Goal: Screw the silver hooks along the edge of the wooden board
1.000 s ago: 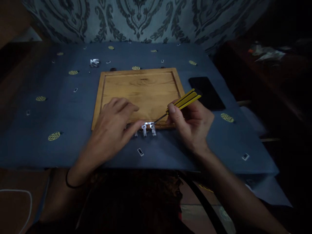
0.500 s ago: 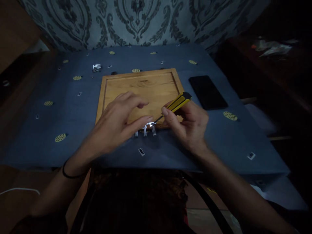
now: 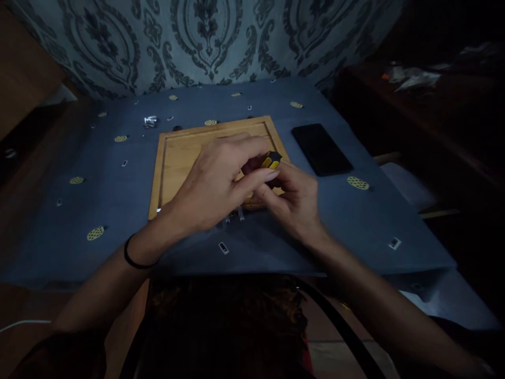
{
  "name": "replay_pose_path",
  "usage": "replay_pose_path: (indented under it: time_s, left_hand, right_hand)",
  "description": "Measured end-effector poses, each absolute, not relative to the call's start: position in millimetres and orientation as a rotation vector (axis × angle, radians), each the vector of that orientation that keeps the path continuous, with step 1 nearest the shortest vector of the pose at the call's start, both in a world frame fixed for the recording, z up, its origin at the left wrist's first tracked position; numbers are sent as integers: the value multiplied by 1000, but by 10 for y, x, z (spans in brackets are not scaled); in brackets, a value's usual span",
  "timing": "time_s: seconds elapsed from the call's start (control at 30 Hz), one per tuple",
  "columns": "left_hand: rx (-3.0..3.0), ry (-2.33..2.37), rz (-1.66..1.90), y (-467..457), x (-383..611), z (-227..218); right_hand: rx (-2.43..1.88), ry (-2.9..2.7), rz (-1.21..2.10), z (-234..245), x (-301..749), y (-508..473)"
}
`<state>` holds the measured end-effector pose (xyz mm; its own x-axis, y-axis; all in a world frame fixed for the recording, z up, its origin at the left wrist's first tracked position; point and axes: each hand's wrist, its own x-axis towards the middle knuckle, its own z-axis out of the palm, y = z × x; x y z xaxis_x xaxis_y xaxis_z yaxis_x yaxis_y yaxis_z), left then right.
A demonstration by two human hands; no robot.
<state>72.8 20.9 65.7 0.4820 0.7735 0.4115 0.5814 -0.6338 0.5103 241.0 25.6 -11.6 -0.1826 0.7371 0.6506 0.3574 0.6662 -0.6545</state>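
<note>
A yellow-and-black screwdriver (image 3: 272, 159) stands tilted over the near edge of the wooden board (image 3: 173, 150); its tip is hidden behind my fingers. My right hand (image 3: 294, 197) is closed around its lower handle, with thumb and fingers pinched. My left hand (image 3: 223, 181) reaches across, its thumb and fingers curled about the top of the handle. Below my left hand, thin metal hooks (image 3: 241, 213) jut from the board's near edge, partly covered. A small bright bit of metal (image 3: 158, 210) shows at the board's near left corner.
Right of the board lies a black phone (image 3: 321, 149). Small shiny metal pieces (image 3: 150, 122) rest at the back left of the blue patterned tablecloth (image 3: 98, 195). A patterned curtain (image 3: 232, 42) hangs behind. Crumpled clear plastic (image 3: 414, 76) sits on dark furniture at the right.
My left hand has moved right from beside the metal hooks onto the screwdriver's handle. The screwdriver now looks more upright. The view has shifted slightly.
</note>
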Motion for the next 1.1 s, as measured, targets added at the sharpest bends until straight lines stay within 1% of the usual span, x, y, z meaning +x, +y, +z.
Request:
replay_pose_path:
  time_s: [0.07,0.13,0.3,0.4,0.7,1.1]
  left_hand:
    - [2437,1152,920,211,715,648]
    - [2430,1189,934,217,697,636]
    - [2427,1229,980,228,658,614]
    - [2417,1202,1009,214,654,619]
    - [2409,1239,1036,203,637,608]
    - [2307,1096,1167,220,618,555]
  right_hand:
    - [-885,-1840,449,-139,2483,223]
    - [-890,-1933,396,-194,2565,176]
    - [-794,-2278,71,-383,2680,72]
    - [-756,-2341,-48,-435,2689,58]
    - [-703,-2346,-8,-501,2718,89]
    - [-753,-2408,-169,-498,2695,69]
